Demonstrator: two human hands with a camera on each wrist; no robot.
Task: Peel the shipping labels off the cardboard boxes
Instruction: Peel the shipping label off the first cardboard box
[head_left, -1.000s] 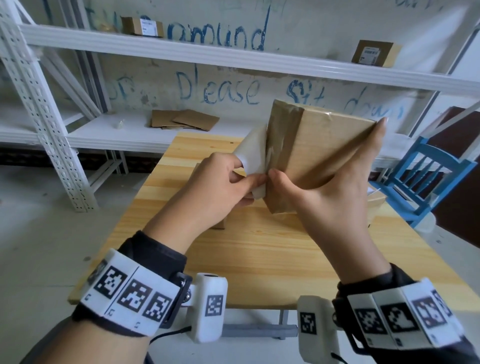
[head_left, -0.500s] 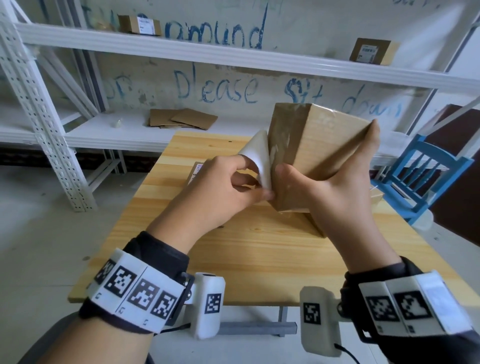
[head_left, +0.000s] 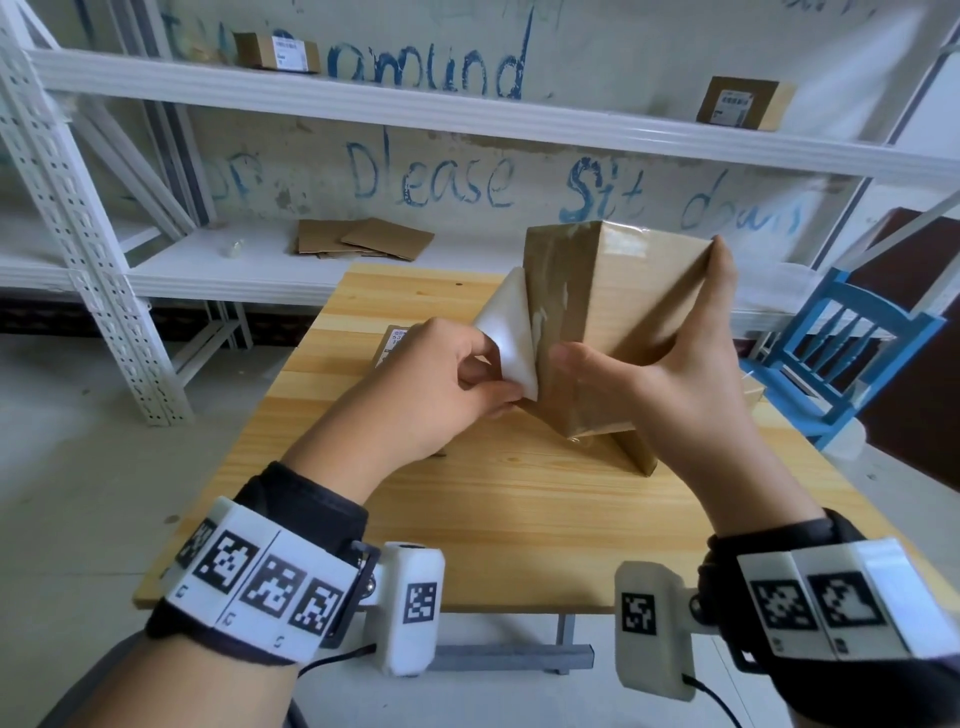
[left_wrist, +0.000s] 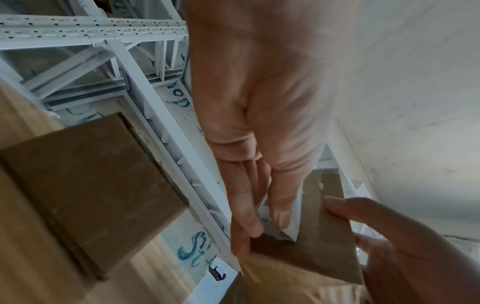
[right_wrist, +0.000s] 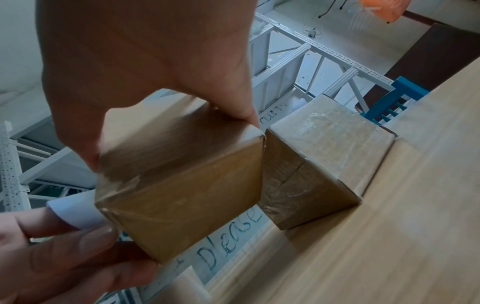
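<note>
Box (head_left: 628, 322) held up above the surface (head_left: 519, 509), centre of the head view, tilted with one corner up. Right hand (head_left: 675, 384) clamped on it: thumb on the near taped face, fingers stretched over the far edge at upper right. Left hand (head_left: 441, 384) pinching the label (head_left: 506, 338), white back showing, curled away from the box's left face and joined to it only along one edge, as far as can be seen.

Label: thin, limp paper on adhesive; probably tears if yanked sideways. Best taken close to the peel line, where the left wrist view shows fingertips (left_wrist: 279, 214) already pinching the lifted sheet (left_wrist: 292, 228) near the cardboard (left_wrist: 319, 242). Glossy tape over the box faces looks slick, so likely an easy release there, more drag on bare cardboard.

Box: seemingly light, carried by one hand alone; stiff at edges and corners, softer mid-panel. Safest held across opposite edges, as now, to resist the pull.

Second box (right_wrist: 324, 164) resting on the surface at right of the right wrist view, just beside the held one (right_wrist: 182, 185). Another box (left_wrist: 85, 185) at left in the left wrist view. Labelled boxes on the top shelf (head_left: 467, 111), upper left (head_left: 275, 50) and upper right (head_left: 743, 104).
</note>
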